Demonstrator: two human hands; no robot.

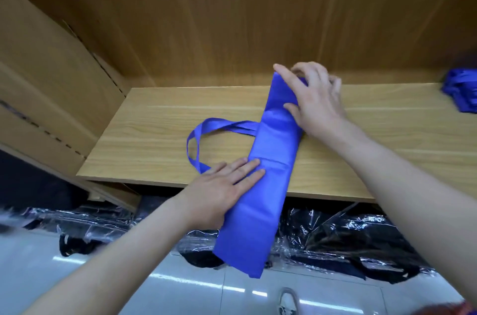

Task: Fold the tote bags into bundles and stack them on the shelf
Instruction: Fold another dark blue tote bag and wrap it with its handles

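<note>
A blue tote bag (268, 159), folded lengthwise into a long narrow strip, lies diagonally across the wooden shelf (160, 134). Its lower end hangs over the shelf's front edge. Its handles (206, 131) loop out to the left on the board. My left hand (222, 190) lies flat with fingers spread, pressing the strip's left edge near the front of the shelf. My right hand (315, 98) grips the strip's far end, fingers curled over the fabric. Another blue bundle (462, 90) sits at the far right of the shelf.
The shelf has a wooden back panel (232, 17) and a side wall (38, 69) at the left. Below the shelf lie dark items in clear plastic wrapping (348, 237) on a pale tiled floor (180, 289). A shoe tip (287, 301) shows at the bottom.
</note>
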